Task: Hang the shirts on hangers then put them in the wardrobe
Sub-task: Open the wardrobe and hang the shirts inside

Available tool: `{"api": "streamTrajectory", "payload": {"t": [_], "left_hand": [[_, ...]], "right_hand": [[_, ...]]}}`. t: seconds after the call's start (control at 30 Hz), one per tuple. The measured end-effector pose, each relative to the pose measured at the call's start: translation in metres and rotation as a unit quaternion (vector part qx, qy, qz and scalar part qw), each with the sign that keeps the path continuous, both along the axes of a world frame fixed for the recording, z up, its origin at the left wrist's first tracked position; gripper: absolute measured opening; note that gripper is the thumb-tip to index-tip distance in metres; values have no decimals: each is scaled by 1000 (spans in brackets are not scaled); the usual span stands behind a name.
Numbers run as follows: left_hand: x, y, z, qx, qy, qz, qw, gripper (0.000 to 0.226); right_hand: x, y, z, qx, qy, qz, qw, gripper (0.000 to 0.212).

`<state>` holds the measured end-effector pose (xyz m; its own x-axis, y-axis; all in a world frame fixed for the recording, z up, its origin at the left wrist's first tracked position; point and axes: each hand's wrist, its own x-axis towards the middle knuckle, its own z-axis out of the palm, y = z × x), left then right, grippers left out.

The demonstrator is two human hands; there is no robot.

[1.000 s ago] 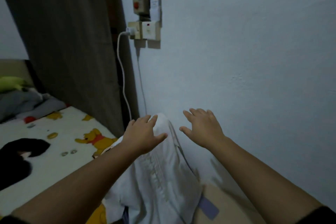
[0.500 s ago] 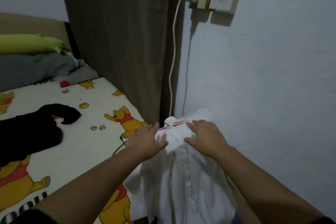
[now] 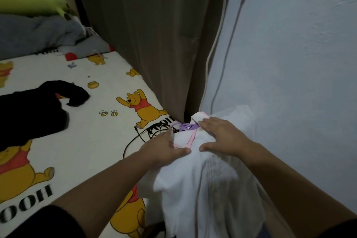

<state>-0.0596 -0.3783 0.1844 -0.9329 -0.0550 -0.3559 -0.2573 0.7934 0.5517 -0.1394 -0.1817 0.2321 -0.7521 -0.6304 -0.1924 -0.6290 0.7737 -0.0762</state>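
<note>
A white shirt (image 3: 208, 179) hung at the corner of the bed (image 3: 81, 141), against the wall (image 3: 289, 83), with a pink hanger (image 3: 190, 140) showing at its collar (a purple hook (image 3: 186, 126) poked out there too). The left hand (image 3: 164, 149) lay on the shirt's left shoulder, fingers straight. The right hand (image 3: 220, 137) pressed flat on the collar, fingers relaxed. A black garment (image 3: 34, 106) lay on the bed, well apart.

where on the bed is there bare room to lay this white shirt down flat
Bare sheet lies between the black garment and the black cable. It is crowded near the curtain, where both hands press the white shirt by the hangers.
</note>
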Motion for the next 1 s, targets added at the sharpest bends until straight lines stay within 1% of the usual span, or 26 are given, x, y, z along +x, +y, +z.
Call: {"api": "streamTrajectory", "payload": {"t": [0.17, 0.27, 0.43, 0.63, 0.73, 0.87, 1.0], "left_hand": [[7, 7, -11, 1, 5, -17, 1000, 113], [11, 14, -16, 27, 11, 4, 1000, 119], [20, 23, -23, 51, 41, 64, 996, 142], [25, 30, -23, -27, 115, 106, 987, 141], [27, 33, -20, -42, 140, 116, 982, 139], [27, 35, -17, -54, 149, 125, 979, 138], [29, 36, -13, -74, 183, 131, 971, 138]], "right_hand": [[7, -1, -10, -40, -30, 15, 999, 85], [11, 1, -15, -43, -33, 29, 998, 82], [16, 6, -22, -49, -22, 42, 998, 79], [17, 9, -24, -45, -8, 48, 998, 78], [17, 9, -24, -49, -2, 50, 998, 78], [17, 9, -23, -67, -13, 27, 997, 83], [14, 9, -22, -69, -10, 26, 997, 85]]}}
